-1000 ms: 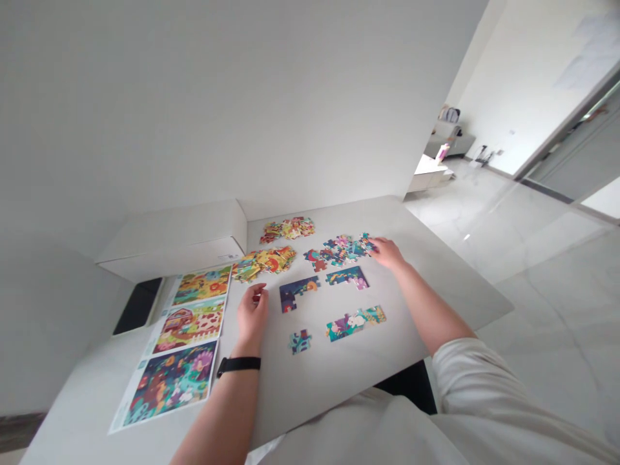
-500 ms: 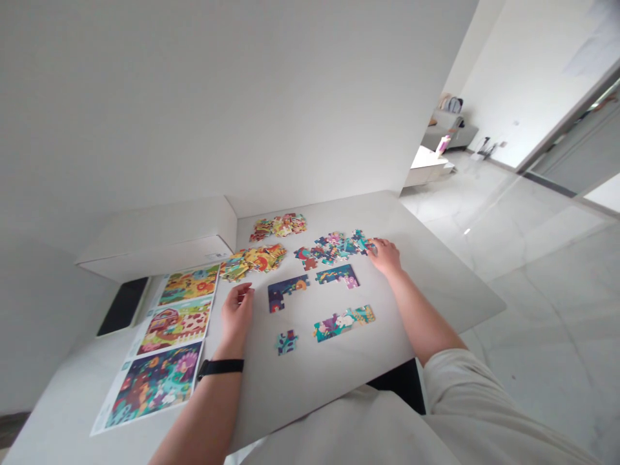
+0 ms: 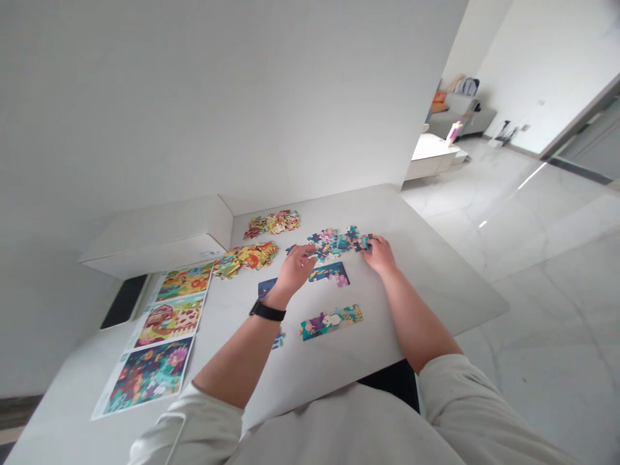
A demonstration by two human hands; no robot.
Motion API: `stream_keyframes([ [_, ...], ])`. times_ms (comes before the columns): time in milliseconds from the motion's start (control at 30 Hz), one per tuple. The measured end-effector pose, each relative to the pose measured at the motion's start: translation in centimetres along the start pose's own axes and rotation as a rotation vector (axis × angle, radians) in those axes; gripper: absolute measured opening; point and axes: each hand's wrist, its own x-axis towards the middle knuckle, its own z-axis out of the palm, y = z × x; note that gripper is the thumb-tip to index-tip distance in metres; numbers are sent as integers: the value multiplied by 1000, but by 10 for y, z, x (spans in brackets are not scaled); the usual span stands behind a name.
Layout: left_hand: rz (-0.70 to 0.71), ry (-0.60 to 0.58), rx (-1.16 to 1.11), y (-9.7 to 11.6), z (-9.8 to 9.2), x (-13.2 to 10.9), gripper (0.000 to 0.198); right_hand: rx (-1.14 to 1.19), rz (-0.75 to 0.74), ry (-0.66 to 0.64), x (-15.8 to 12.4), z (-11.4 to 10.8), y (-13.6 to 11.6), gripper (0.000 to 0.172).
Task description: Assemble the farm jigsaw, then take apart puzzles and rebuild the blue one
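My right hand [image 3: 380,256] is at the right end of a loose pile of blue and teal puzzle pieces [image 3: 339,241], its fingers closed on a puzzle piece [image 3: 366,242] there. At the pile's left side hovers my left hand [image 3: 294,270], thumb and fingers apart, with no piece visible between them. Below the pile lies a joined top-edge strip [image 3: 325,272]. A dark blue corner section [image 3: 265,288] is mostly hidden under my left wrist. Nearer to me is a joined strip with a white rabbit [image 3: 332,321]. My left forearm partly covers a small teal section [image 3: 278,340].
Two more piles, yellow-orange pieces [image 3: 247,258] and red-yellow pieces [image 3: 274,223], lie farther left. A sheet with three pictures [image 3: 162,323] is at the left, beside a dark phone-like object [image 3: 124,301]. A white box [image 3: 159,232] stands against the wall.
My left hand has moved right and away from me, from beside the corner section to the blue pile. My right hand stays at the pile's right end. The view has shifted slightly.
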Motion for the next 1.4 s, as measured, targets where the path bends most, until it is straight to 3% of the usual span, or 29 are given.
stream_keyframes([
  [200, 222, -225, 382, 23, 57, 37, 43, 13, 25, -9, 4, -4, 8, 19],
  [367, 236, -339, 538, 22, 81, 50, 50, 50, -52, -2, -1, -8, 3, 38],
  [467, 184, -342, 596, 11, 80, 54, 48, 66, -109, -45, -6, -10, -4, 39],
  [667, 102, -315, 647, -8, 62, 55, 46, 35, -48, -75, -7, -10, -8, 30],
  [1000, -7, -296, 611, -13, 43, 56, 43, 55, -50, -36, -1, -5, 1, 28],
  [1200, -35, -189, 515, -21, 33, 63, 51, 75, -57, -54, -1, -5, 1, 27],
  [1400, -107, -161, 528, -16, 39, 70, 41, 75, -40, -64, -2, -7, -2, 30],
])
